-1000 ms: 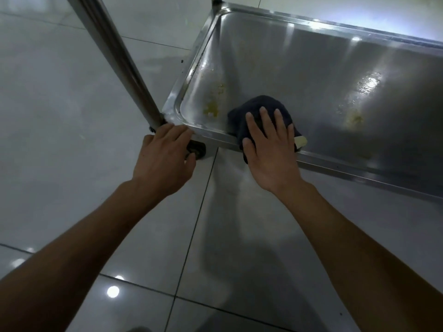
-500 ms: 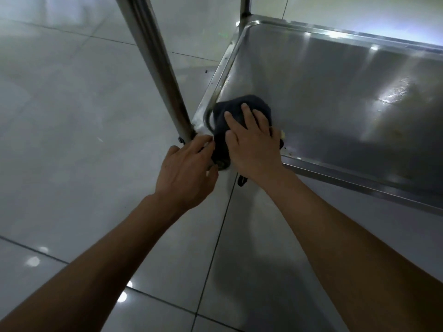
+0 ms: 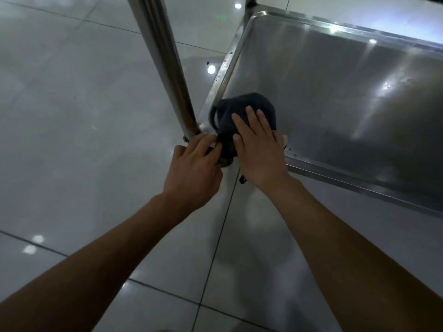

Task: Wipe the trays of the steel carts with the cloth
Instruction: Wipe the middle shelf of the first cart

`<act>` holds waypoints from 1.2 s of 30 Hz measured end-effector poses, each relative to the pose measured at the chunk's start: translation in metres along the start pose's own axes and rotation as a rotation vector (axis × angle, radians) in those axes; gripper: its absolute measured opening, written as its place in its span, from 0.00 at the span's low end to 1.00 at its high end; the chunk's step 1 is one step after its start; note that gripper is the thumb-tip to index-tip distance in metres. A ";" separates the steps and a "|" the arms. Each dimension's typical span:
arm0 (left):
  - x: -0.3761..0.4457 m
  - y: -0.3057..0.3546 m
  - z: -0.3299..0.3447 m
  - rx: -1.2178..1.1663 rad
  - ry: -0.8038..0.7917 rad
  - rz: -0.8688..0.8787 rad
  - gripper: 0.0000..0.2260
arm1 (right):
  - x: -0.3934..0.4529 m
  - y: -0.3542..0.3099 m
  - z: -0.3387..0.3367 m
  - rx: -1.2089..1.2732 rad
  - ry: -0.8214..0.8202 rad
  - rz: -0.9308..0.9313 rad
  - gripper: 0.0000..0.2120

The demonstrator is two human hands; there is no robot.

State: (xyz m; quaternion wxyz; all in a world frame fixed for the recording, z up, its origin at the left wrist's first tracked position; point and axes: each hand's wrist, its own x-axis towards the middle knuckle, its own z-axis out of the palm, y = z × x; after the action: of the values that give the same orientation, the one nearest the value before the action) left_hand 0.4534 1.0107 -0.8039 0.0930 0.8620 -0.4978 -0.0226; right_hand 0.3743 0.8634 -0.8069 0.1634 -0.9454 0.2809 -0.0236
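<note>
At tray corner: right hand flat, pressing cloth.

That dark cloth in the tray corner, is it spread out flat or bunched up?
Bunched up. The dark cloth sits as a rounded wad under the right hand, in the corner of the steel tray.

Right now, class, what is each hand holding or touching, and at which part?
Right hand presses flat on the dark cloth in the tray's near corner. Left hand rests at the cart's corner; its grip is unclear.
</note>
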 end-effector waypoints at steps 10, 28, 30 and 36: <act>-0.001 -0.016 -0.003 0.051 0.006 0.139 0.19 | 0.021 -0.003 0.016 -0.109 0.111 -0.156 0.24; -0.001 -0.004 -0.011 -0.023 -0.016 0.031 0.15 | 0.040 0.003 0.007 -0.160 -0.007 -0.319 0.24; 0.000 -0.003 -0.011 -0.013 -0.024 0.030 0.16 | 0.035 0.005 0.009 -0.146 0.010 -0.294 0.24; 0.007 0.023 -0.009 0.128 -0.071 -0.009 0.25 | 0.009 0.033 0.005 -0.066 0.067 -0.140 0.23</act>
State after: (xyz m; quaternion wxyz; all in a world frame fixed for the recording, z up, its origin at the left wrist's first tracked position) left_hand 0.4381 0.9945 -0.7907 0.0201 0.8670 -0.4974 -0.0215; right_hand 0.3653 0.8345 -0.8227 0.1209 -0.9663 0.2198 -0.0572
